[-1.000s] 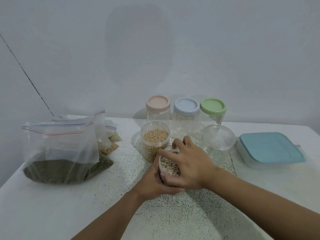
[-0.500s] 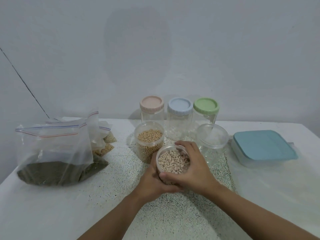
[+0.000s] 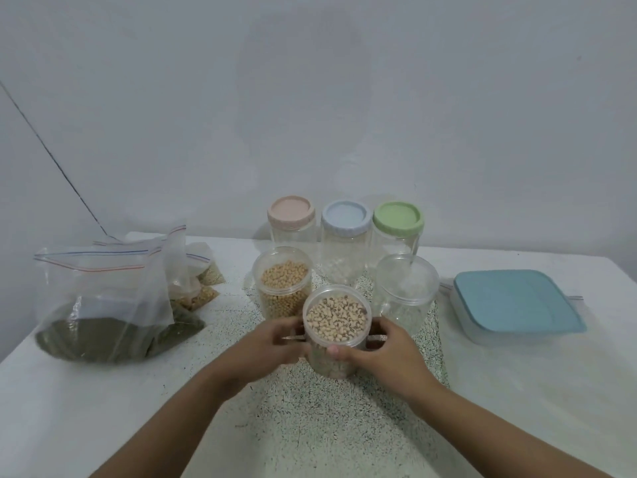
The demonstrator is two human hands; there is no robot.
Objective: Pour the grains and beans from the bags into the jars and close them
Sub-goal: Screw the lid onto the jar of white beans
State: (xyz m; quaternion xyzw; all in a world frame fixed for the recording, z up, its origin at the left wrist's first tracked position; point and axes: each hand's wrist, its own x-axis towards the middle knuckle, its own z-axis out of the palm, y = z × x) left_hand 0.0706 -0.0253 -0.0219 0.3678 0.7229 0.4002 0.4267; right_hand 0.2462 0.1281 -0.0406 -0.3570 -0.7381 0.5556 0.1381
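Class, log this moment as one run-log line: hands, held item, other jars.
left hand: grips bean jar | right hand: grips same jar | soybean jar: filled, behind | clear jar: empty | bags: at left

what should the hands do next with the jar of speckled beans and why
Probably set the speckled-bean jar down by the soybean jar: left hand and right hand both grip it, it looks full, and the green-grain bag waits unpoured.

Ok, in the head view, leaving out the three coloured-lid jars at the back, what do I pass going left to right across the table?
large zip bag of dark green grains → small bags of grains → jar of yellow beans → jar of speckled beans → empty clear jar → blue-lidded box
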